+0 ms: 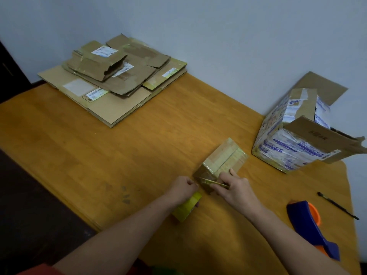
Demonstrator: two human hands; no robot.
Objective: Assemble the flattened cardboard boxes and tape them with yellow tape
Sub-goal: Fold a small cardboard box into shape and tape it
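Keep the yellow tape roll (186, 208), gripped in the curled left hand (183, 187), pulling taut while slicing with the thin tool (213, 182) pinched by the right hand (236, 185), just behind its forefinger pressing the small box (222, 157).

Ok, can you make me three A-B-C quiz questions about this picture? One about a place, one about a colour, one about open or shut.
1. Where is the stack of flattened boxes? A. the table's far left corner B. the floor C. a chair
2. What colour is the tape roll? A. red B. yellow C. white
3. How are the flaps of the big printed box? A. taped shut B. cut off C. open
Answers: 1 A, it lies at the far left corner; 2 B, the roll looks yellow; 3 C, the flaps stick out loose.
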